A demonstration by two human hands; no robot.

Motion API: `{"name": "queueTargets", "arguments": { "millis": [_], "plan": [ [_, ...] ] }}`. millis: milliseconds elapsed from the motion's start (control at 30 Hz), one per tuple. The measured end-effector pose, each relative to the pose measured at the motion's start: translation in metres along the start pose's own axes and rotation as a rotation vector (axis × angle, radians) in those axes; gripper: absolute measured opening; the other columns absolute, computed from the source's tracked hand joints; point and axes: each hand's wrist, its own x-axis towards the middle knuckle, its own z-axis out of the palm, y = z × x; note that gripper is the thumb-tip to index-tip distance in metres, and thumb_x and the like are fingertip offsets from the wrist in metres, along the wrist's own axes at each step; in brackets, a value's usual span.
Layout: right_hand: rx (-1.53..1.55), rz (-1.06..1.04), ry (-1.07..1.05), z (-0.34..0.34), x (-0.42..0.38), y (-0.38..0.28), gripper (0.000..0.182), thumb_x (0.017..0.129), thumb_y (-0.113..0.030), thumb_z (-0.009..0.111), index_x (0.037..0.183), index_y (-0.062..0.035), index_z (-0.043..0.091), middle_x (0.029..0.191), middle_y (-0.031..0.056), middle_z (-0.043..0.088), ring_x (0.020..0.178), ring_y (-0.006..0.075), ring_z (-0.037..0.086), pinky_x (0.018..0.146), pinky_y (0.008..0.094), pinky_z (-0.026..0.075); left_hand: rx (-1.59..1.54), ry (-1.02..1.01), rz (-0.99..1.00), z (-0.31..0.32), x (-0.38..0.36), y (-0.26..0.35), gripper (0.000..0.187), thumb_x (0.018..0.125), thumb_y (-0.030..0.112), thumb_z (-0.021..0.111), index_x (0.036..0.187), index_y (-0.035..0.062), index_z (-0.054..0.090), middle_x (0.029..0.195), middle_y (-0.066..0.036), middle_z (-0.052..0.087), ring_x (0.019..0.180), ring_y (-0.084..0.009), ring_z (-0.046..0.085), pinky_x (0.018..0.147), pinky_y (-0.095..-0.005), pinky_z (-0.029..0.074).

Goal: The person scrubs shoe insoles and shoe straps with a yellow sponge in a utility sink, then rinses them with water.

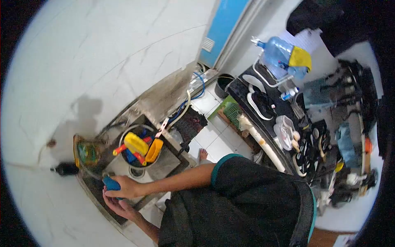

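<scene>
My right hand [126,187] is closed around a soft blue sponge [111,184], partly covered by the fingers. Pressed up to it from below, my left hand [120,209] has its fingers along the lower side of the sponge. Both hands are over the near-left edge of a sink counter [164,168]. Close by sits a round bucket [124,136] holding a yellow block-like item [136,143], an orange-yellow brush-like item [154,150] and red and blue pieces. A round drain [136,172] shows beside the bucket.
A green and yellow packet [87,153] and a dark object [66,168] are by the wall. Hoses [187,103] run beside the counter. On the right, a dark rack [247,88] carries shoes [263,105], a bottle and a blue water jug [279,51]. A bare foot [203,154] stands on white tiles.
</scene>
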Motion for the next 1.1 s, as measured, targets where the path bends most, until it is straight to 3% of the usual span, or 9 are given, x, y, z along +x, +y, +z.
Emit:
{"name": "queueTargets", "arguments": {
  "millis": [233,367,433,600,667,733,800,900,1100],
  "plan": [
    [0.122,0.129,-0.118,-0.152,-0.022,-0.043,0.07,0.078,-0.063,0.061,0.107,0.0004,0.059,0.096,0.0132,0.063,0.086,0.0217,0.063,0.075,0.0339,0.05,0.186,-0.426,0.149,0.111,0.015,0.066,0.08,0.082,0.048,0.064,0.141,0.0043,0.032,0.142,-0.017,0.037,0.13,-0.0304,0.037,0.106,-0.0425,0.03],
    [0.036,0.203,-0.053,-0.299,-0.088,-0.082,0.074,0.078,-0.063,0.061,0.112,0.0028,0.057,0.1,0.0161,0.062,0.087,0.0218,0.063,0.079,0.0334,0.05,0.177,-0.522,0.261,0.213,0.002,0.097,0.058,0.073,0.011,0.055,0.13,0.0018,0.047,0.126,-0.019,0.053,0.117,-0.0336,0.051,0.099,-0.0415,0.038],
    [-0.261,-0.036,0.172,-0.371,-0.112,-0.061,0.066,0.084,-0.054,0.061,0.119,0.001,0.05,0.099,0.0156,0.063,0.088,0.0176,0.063,0.065,0.0303,0.053,0.203,-0.576,0.291,0.277,-0.011,0.126,0.054,0.071,-0.001,0.044,0.124,0.0009,0.052,0.119,-0.019,0.058,0.108,-0.0335,0.056,0.096,-0.0402,0.042],
    [0.403,0.049,0.236,-0.56,-0.232,-0.081,0.057,0.085,-0.032,0.067,0.129,-0.0042,0.043,0.114,0.0201,0.057,0.089,0.0208,0.063,0.068,0.0301,0.057,0.027,-0.9,0.226,0.431,-0.06,0.181,0.036,0.088,0.001,0.043,0.123,-0.0015,0.052,0.113,-0.018,0.06,0.1,-0.0245,0.06,0.087,-0.0348,0.048],
    [0.44,-0.028,0.313,-0.611,-0.272,-0.087,0.056,0.084,-0.026,0.069,0.129,-0.0059,0.043,0.115,0.0185,0.056,0.087,0.0188,0.063,0.068,0.0297,0.057,-0.103,-1.164,-0.241,0.482,-0.084,0.161,0.031,0.097,0.01,0.04,0.124,-0.0045,0.048,0.115,-0.018,0.059,0.098,-0.0216,0.061,0.081,-0.0318,0.05],
    [0.358,-0.084,0.399,-0.649,-0.302,-0.091,0.057,0.081,-0.017,0.071,0.13,-0.0057,0.043,0.118,0.0162,0.055,0.088,0.0174,0.062,0.069,0.0287,0.056,-0.147,-1.305,-0.338,0.534,-0.115,0.159,0.032,0.099,0.013,0.039,0.123,-0.0072,0.046,0.113,-0.017,0.06,0.096,-0.0217,0.062,0.077,-0.0318,0.052],
    [0.211,-0.12,0.53,-0.678,-0.312,-0.079,0.062,0.075,-0.009,0.075,0.129,-0.0058,0.046,0.121,0.0131,0.054,0.089,0.0159,0.06,0.069,0.0273,0.053,-0.385,-1.268,-0.218,0.585,-0.159,0.175,0.032,0.099,0.013,0.04,0.122,-0.0078,0.047,0.109,-0.016,0.062,0.096,-0.0216,0.063,0.077,-0.0319,0.052],
    [-0.279,0.007,0.807,-0.716,-0.324,-0.067,0.057,0.073,-0.018,0.076,0.125,-0.0095,0.052,0.117,0.012,0.056,0.087,0.016,0.061,0.066,0.0281,0.052,-0.349,-1.354,-0.132,0.642,-0.191,0.173,0.032,0.099,0.015,0.042,0.121,-0.0067,0.048,0.111,-0.016,0.062,0.096,-0.0208,0.062,0.082,-0.0307,0.049],
    [-0.514,-0.007,0.976,-0.784,-0.332,-0.006,0.032,0.077,-0.018,0.072,0.105,-0.0054,0.063,0.083,0.0125,0.066,0.068,0.0201,0.064,0.062,0.0321,0.049,-0.178,-1.342,0.139,0.732,-0.232,0.175,0.036,0.096,0.023,0.049,0.115,-0.0079,0.049,0.097,-0.021,0.063,0.09,-0.0321,0.061,0.08,-0.0375,0.046]
  ]
}}
